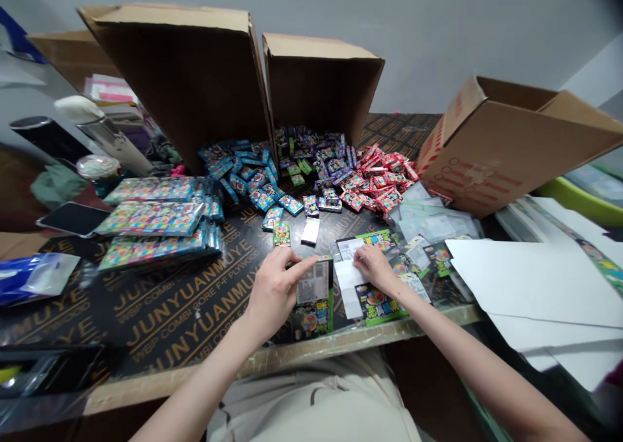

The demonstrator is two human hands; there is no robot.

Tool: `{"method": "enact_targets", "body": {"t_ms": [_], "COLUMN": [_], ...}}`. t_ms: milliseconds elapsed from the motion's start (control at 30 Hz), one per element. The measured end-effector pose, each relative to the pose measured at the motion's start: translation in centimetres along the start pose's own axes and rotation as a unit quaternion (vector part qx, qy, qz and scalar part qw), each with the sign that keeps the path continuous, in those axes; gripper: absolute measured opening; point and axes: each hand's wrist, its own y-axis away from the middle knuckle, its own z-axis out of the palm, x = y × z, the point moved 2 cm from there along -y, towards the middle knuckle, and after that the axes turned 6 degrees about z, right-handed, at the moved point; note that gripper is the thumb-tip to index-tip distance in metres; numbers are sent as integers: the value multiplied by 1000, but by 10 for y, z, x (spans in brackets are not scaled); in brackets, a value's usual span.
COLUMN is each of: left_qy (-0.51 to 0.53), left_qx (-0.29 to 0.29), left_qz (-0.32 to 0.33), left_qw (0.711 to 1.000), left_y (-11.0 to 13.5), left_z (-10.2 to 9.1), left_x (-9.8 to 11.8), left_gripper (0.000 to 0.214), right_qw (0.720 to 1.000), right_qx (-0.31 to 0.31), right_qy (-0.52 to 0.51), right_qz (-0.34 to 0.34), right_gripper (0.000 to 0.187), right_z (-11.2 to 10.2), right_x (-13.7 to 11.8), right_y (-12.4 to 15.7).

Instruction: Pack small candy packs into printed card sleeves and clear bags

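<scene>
**Flat packet under both hands at the table's near edge**

The green-edged packet (pixel 314 296) lies flat at lower centre of the frame, on the plywood table (pixel 160 312). The left hand (pixel 272 293) rests on its left side, fingers curled, the forefinger stretched across its top edge. The right hand (pixel 372 267) presses spread fingertips on a second packet (pixel 377 293) just beside it, holding nothing up. The packet looks light, thin and glossy, likely slippery and easily creased; a pinch at an edge or corner should suit it. Small blue sachets (pixel 253 179) and red sachets (pixel 379 176) spill from tipped cardboard boxes (pixel 195 72) at upper centre.
</scene>
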Motion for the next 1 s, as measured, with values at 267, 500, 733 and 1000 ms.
{"method": "enact_targets", "body": {"t_ms": [267, 500, 733, 1000], "left_qy": [24, 34, 156, 155], "left_qx": [85, 88, 131, 159], "left_qz": [-31, -31, -135, -138], "left_qw": [996, 995, 970, 965], "left_y": [-1, -1, -4, -3], "left_z": [-1, -3, -8, -11], "left_x": [2, 3, 4, 12], "left_gripper": [11, 10, 7, 12], "right_qw": [998, 963, 876, 862], "right_qx": [6, 109, -103, -170], "right_qy": [-68, -244, -471, -477], "right_qz": [15, 21, -31, -32], "right_gripper": [8, 7, 33, 30], "right_z": [-2, -63, -95, -70], "right_x": [4, -50, -146, -154], "right_y": [0, -10, -19, -23]}}
